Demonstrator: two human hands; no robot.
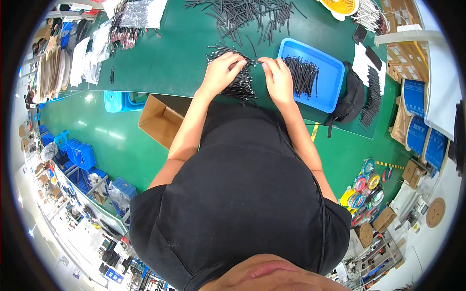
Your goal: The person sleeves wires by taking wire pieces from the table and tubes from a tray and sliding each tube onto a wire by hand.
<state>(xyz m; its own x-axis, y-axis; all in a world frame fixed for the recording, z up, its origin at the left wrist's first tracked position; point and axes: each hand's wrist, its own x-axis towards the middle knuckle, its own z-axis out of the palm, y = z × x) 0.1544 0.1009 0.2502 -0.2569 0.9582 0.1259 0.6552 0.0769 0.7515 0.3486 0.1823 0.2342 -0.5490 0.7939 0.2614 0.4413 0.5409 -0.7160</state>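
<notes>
At the near edge of the green table, my left hand point(222, 72) is closed in a pinch over a pile of short black cables point(241, 87) with shiny tips. My right hand point(278, 80) pinches just across from it, thumb and forefinger together. A thin black cable point(253, 61) spans the small gap between my fingertips; its ends are hidden by the fingers. Right of my right hand, a blue tray point(334, 92) holds a bunch of black pieces point(302, 76) lying side by side. Beyond my hands lies a loose heap of black tubes point(242, 17).
A black bag point(350, 97) leans against the tray's right side, with another row of black pieces point(372, 94) past it. Two dark phones point(374, 58) lie on white paper. A yellow basket point(341, 5) stands far right. Below the table's left edge sits an open cardboard box point(160, 121).
</notes>
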